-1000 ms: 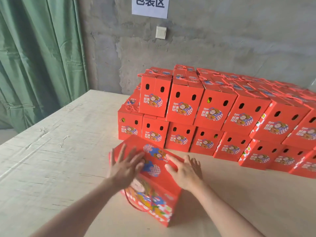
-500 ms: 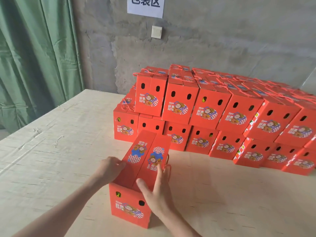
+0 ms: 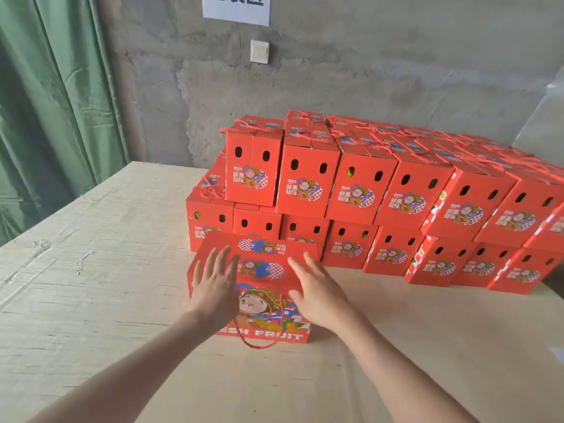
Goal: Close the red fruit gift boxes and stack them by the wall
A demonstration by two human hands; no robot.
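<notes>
Head view: red gift box (image 3: 263, 271) between straight-fingered left hand (image 3: 214, 286), right hand (image 3: 318, 290).

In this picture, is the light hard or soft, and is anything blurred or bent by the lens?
Head view: soft, even light, no hard shadows or glare on the table; the left hand and right hand look slightly smeared, the stacked boxes sharper; the wide lens seems to bow the green curtain; the wall sign is cut off at the top.
</notes>
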